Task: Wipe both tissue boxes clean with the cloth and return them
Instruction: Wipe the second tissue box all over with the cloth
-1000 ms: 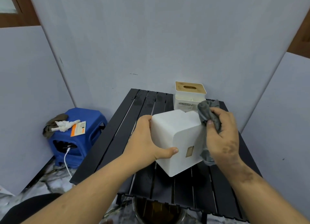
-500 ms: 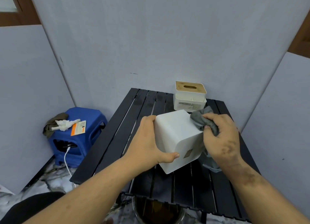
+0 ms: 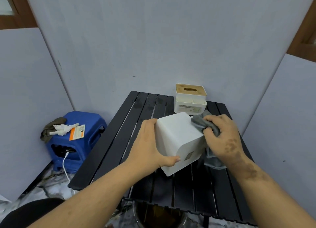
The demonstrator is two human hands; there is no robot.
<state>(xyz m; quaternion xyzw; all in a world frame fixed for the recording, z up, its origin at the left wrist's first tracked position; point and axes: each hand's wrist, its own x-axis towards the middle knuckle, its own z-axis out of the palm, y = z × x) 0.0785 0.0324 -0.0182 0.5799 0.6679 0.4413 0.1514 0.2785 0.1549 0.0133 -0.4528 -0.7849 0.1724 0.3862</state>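
A plain white tissue box (image 3: 177, 139) is held tilted above the black slatted table (image 3: 136, 118). My left hand (image 3: 148, 145) grips its left side, thumb curled under the near edge. My right hand (image 3: 222, 139) holds a bunched grey cloth (image 3: 203, 123) against the box's upper right edge; a loose end of the cloth hangs down behind the box. A second white tissue box with a wooden slotted lid (image 3: 190, 98) stands at the back of the table.
A blue plastic stool (image 3: 77, 139) stands left of the table with a rag, crumpled tissue and an orange card on top, a white cable hanging from it. A dark round container (image 3: 160, 215) sits under the table's near edge. Grey wall panels close in on all sides.
My right hand has slid the cloth from the box's right side up onto its top right edge. The left hand has tilted the box slightly, keeping its grip.
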